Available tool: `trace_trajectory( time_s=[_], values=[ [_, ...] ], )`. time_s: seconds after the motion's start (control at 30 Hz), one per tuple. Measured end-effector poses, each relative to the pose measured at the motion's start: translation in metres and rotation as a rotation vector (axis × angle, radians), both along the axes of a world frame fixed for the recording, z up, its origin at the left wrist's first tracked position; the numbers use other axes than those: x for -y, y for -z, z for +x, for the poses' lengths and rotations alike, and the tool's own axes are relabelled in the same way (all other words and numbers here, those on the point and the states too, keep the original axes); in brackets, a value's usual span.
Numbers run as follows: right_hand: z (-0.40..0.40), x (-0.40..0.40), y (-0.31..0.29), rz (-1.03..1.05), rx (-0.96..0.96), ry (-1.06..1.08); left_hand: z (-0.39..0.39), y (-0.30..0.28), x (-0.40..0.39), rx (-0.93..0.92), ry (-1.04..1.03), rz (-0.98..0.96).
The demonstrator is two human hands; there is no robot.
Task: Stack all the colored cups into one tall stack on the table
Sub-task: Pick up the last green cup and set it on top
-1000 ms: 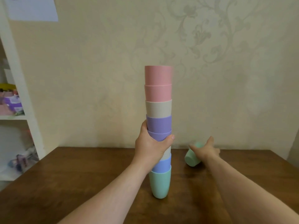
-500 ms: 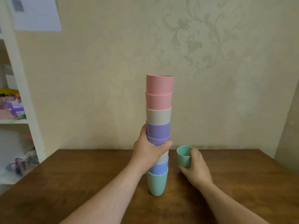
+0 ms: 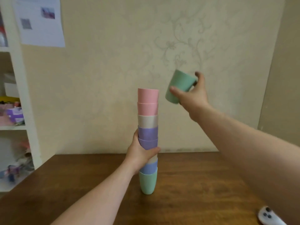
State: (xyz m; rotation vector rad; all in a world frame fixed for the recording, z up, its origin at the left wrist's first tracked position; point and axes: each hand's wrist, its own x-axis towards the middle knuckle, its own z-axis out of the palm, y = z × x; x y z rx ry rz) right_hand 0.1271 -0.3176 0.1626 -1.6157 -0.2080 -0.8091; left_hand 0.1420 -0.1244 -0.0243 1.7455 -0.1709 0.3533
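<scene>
A tall stack of cups (image 3: 148,122) stands upright on the wooden table (image 3: 186,184): green at the bottom, then blue, beige, two purple, beige and two pink on top. My left hand (image 3: 140,153) grips the stack around its lower middle, partly hiding a beige cup. My right hand (image 3: 192,95) holds a loose green cup (image 3: 179,86) in the air, tilted, to the right of and level with the top pink cup, apart from it.
A white shelf unit (image 3: 19,98) with clutter stands at the left beside the table. A sheet of paper (image 3: 40,21) hangs on the wall. A white controller (image 3: 267,216) lies at the table's near right corner.
My right hand took the green cup from the table beside the stack and lifted it up to the height of the stack's top. My left hand stayed on the stack.
</scene>
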Motion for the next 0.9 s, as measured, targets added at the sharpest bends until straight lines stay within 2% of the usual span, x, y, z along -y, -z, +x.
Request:
trace_trajectory(
  time_s=[0.1, 0.23, 0.33, 0.43, 0.8, 0.9],
  values=[
    [-0.019, -0.021, -0.049, -0.084, 0.057, -0.067, -0.002, 0.000, 0.000, 0.001, 0.020, 0.031],
    [-0.020, -0.046, -0.065, -0.208, 0.038, -0.116, -0.006, -0.002, 0.000, -0.001, 0.037, 0.053],
    [-0.011, -0.060, -0.051, -0.295, -0.036, -0.158, -0.006, -0.003, -0.001, 0.005, 0.037, 0.058],
    [-0.003, -0.069, -0.035, -0.287, -0.084, -0.191, -0.003, -0.002, -0.002, 0.006, 0.031, 0.065],
    [0.009, -0.071, -0.004, -0.208, -0.057, -0.261, -0.001, -0.003, 0.000, 0.009, 0.033, 0.058],
    [0.012, -0.067, 0.027, -0.195, -0.077, -0.305, -0.005, 0.005, 0.002, 0.001, 0.019, 0.063]
  ],
)
